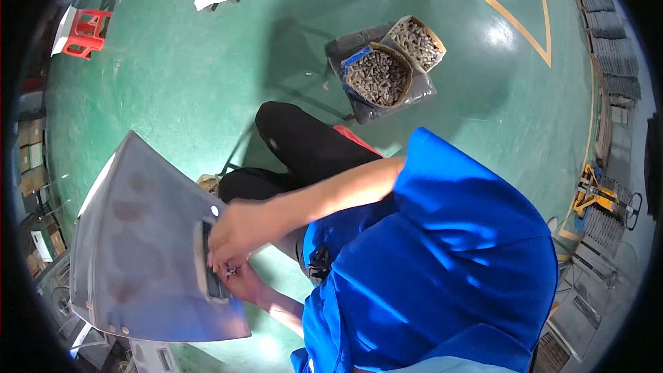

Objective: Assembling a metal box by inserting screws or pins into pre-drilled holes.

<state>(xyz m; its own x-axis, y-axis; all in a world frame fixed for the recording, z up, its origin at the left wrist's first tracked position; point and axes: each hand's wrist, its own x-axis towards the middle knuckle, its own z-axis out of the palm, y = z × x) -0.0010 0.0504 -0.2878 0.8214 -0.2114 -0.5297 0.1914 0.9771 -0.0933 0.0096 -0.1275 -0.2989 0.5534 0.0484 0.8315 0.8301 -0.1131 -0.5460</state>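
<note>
A large grey sheet-metal panel or housing (155, 235) stands at the left, with darker smudges on its face and a long narrow cutout (214, 290) near its right edge. My right hand (238, 231) lies over the upper part of this cutout, fingers bent and pressed together at its edge. Just below, my left hand (243, 283) meets the right fingertips, its own fingers curled. A small shiny piece (231, 271) shows between the hands; its kind is too small to tell. The right hand partly hides the slot and the left fingers.
Beyond my knees, two open containers, one round-looking (378, 77) and one boxy (418, 43), hold many small metal pieces on a dark wrapped support (359, 110). A red stool (86, 31) stands far left. A yellow pallet jack (597, 193) and stacked sheets (615, 48) line the right.
</note>
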